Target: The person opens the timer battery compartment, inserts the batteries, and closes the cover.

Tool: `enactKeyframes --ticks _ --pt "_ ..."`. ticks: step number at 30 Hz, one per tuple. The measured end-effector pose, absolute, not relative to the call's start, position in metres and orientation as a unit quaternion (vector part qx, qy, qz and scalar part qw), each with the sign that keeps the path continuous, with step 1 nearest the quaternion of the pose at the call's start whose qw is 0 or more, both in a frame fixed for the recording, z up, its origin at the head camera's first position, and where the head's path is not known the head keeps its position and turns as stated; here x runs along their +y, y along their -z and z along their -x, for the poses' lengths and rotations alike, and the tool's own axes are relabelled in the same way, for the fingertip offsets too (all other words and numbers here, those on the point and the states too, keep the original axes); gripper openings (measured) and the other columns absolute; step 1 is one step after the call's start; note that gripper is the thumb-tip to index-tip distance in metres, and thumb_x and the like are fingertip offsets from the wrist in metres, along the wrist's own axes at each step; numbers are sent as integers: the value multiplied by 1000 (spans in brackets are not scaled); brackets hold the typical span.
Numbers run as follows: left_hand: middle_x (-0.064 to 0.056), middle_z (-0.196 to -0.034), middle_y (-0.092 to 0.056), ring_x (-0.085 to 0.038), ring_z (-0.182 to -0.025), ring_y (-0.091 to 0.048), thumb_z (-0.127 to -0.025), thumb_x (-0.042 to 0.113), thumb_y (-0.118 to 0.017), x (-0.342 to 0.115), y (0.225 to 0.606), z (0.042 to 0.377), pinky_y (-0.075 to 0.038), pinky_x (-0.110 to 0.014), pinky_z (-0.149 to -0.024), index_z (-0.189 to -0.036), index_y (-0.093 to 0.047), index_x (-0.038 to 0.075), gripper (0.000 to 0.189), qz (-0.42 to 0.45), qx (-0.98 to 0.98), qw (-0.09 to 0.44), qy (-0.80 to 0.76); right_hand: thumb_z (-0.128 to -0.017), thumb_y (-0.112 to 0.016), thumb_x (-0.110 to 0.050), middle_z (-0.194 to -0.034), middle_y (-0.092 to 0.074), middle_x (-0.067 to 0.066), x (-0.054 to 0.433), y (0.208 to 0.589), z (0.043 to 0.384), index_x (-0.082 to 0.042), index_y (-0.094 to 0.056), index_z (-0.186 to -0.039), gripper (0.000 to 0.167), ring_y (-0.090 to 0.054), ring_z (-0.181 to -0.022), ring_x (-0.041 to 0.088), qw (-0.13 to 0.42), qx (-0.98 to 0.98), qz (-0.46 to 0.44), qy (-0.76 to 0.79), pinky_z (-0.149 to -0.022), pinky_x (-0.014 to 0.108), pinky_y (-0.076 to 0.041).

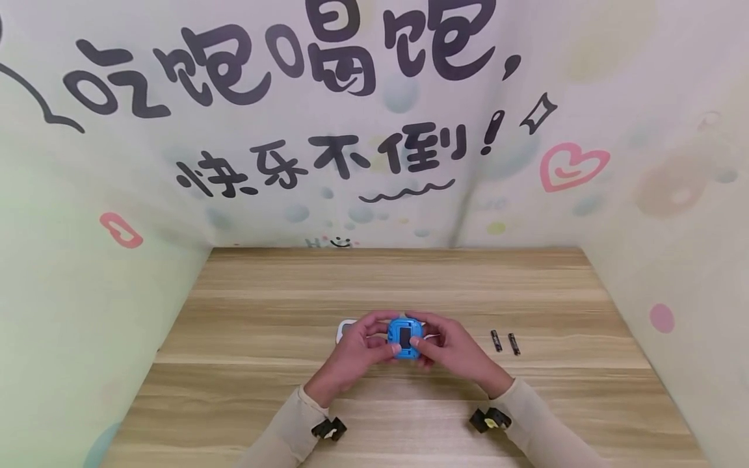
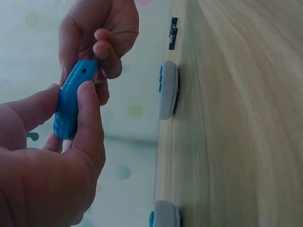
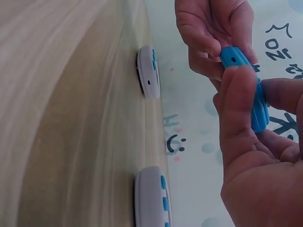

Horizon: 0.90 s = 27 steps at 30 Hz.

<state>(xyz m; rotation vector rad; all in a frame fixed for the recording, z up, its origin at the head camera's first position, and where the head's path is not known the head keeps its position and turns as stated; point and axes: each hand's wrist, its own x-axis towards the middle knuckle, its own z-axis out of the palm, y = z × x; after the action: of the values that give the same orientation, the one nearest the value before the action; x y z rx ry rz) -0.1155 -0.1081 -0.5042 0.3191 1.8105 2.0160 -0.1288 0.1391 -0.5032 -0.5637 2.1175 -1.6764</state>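
Both hands hold a small, rounded-square blue device (image 1: 400,348), shaped like a kitchen timer, raised above the table. A dark rectangle sits in the middle of the face turned up to the head view. My left hand (image 1: 354,351) grips its left side between thumb and fingers. From the other side, my right hand (image 1: 456,351) pinches it, thumb on the face near the dark rectangle and fingers behind. A small dark slot shows on the device's edge in both wrist views.
Two white devices with blue buttons lie on the wooden table (image 1: 386,416): one white device (image 3: 149,71) and another white device (image 2: 165,215), partly hidden by the hands in the head view. To the right lie two dark batteries (image 1: 496,340). Printed walls (image 1: 661,195) enclose the table.
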Motion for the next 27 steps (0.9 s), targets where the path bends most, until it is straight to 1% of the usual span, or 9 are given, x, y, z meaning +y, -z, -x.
enactKeyframes --ticks 3,8,11,19,23,27 --pt "-21 -137 -62 -16 -100 -72 -97 4 -75 -107 504 114 -62 -58 -95 -150 -53 10 57 -112 646 208 -726 -108 -63 -19 -103 -70 19 140 505 128 -6 -48 -158 54 -76 -70 23 198 740 198 611 -66 41 -68" --pt "-22 -138 -63 -16 -99 -73 -97 6 -76 -103 505 114 -61 -60 -95 -149 -55 11 56 -102 641 205 -732 -109 -61 -17 -97 -74 19 140 504 125 -3 -50 -156 50 -74 -66 18 176 735 210 621 -63 38 -67" --pt "-22 -136 -64 -17 -98 -74 -97 7 -77 -102 505 114 -62 -60 -95 -149 -56 11 56 -97 643 204 -732 -108 -62 -16 -94 -73 18 140 503 125 -3 -52 -154 49 -72 -64 16 165 738 214 618 -60 37 -66" --pt "-23 -133 -66 -16 -94 -74 -96 7 -78 -99 503 113 -63 -57 -91 -147 -58 10 56 -100 646 192 -732 -108 -62 -14 -98 -72 18 140 503 124 -4 -55 -152 46 -70 -63 16 151 745 224 610 -58 36 -65" --pt "-21 -131 -68 -15 -92 -74 -95 8 -79 -98 505 113 -64 -55 -89 -146 -60 11 55 -99 650 185 -731 -108 -62 -12 -99 -72 18 139 502 124 -4 -56 -151 44 -69 -62 16 143 747 231 607 -56 36 -65" --pt "-18 -129 -69 -16 -91 -75 -95 8 -80 -98 506 114 -63 -57 -89 -146 -61 12 55 -98 650 182 -731 -108 -61 -11 -100 -72 19 139 504 125 -4 -56 -151 44 -69 -62 15 141 747 233 606 -56 37 -64"
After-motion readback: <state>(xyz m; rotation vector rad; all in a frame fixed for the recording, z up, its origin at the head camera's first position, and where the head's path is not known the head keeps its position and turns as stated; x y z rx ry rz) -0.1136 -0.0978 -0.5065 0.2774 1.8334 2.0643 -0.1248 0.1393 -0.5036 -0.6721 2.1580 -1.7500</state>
